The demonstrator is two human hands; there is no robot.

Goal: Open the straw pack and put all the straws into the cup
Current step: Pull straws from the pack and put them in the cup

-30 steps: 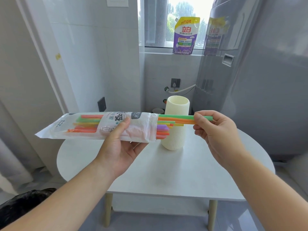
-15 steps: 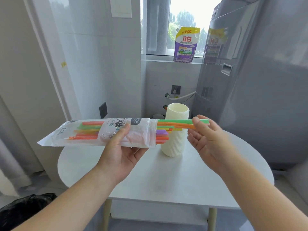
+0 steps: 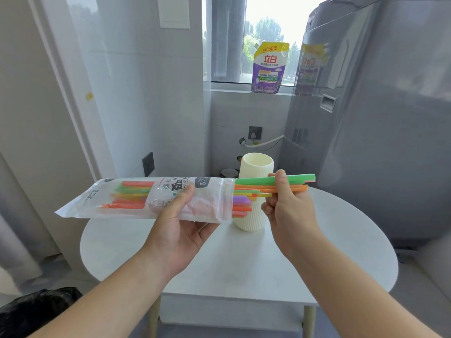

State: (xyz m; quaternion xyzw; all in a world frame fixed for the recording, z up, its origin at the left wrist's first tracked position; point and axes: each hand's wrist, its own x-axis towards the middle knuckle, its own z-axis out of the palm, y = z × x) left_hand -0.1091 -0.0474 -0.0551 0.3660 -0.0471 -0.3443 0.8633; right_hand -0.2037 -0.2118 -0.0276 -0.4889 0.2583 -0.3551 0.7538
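My left hand holds the clear straw pack level above the table, its open end to the right. Several coloured straws stick out of that end: green, orange, yellow, purple. My right hand is closed around the longest green and orange straws, just in front of the cream ribbed cup. The cup stands upright on the white round table, behind the straws, and nothing shows above its rim.
A grey washing machine stands close at the right. A purple detergent pouch rests on the window sill behind. A black bag lies on the floor at lower left. Walls close in at left and back.
My right hand went from an open palm under the straw ends to fingers closed around the green and orange straws. The pack has stayed about where it was.
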